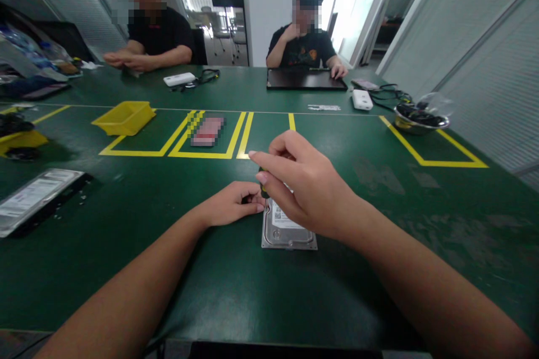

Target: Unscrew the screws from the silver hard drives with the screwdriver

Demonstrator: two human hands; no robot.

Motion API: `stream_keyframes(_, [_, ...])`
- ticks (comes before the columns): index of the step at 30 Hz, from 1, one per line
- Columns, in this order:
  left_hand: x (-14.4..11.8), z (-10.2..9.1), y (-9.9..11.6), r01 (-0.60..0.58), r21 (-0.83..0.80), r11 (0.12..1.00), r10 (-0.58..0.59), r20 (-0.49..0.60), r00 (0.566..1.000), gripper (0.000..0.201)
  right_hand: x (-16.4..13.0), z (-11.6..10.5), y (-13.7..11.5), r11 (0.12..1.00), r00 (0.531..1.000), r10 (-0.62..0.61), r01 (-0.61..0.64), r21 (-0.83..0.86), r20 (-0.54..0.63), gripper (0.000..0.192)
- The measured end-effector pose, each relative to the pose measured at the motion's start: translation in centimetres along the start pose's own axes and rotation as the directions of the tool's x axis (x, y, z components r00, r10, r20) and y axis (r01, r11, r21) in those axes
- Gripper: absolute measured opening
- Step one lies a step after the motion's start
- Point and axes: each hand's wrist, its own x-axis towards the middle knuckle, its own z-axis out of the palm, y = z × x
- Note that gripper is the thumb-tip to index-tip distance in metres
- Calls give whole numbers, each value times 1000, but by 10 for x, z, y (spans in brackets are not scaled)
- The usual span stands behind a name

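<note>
A silver hard drive [288, 231] lies flat on the green table [210, 269] in front of me. My right hand [300, 185] hovers over its far end, fingers closed around a small dark tool handle [263, 188] that is mostly hidden. My left hand [233, 203] rests on the table at the drive's left far corner, fingertips pinched against the tool's lower end, right at the drive's edge.
A second hard drive [33, 197] lies at the left edge. A yellow bin [124, 118] sits inside yellow floor-tape boxes. A metal bowl [421, 119] stands far right. Two people sit across, one at a black laptop [306, 79].
</note>
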Motion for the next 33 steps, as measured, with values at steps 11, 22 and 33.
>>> stream_keyframes(11, [1, -1, -1, -14, -25, 1000, 13, -13, 1000, 20, 0, -11, 5, 971, 999, -35, 34, 235, 1, 33])
stream_keyframes(22, [1, -1, 2, 7, -32, 999, -7, -1, 1000, 21, 0, -13, 5, 957, 999, -29, 23, 288, 16, 23])
stream_keyframes(33, [1, 1, -4, 14, -17, 1000, -14, 3, 1000, 22, 0, -17, 5, 975, 998, -44, 33, 221, 43, 20])
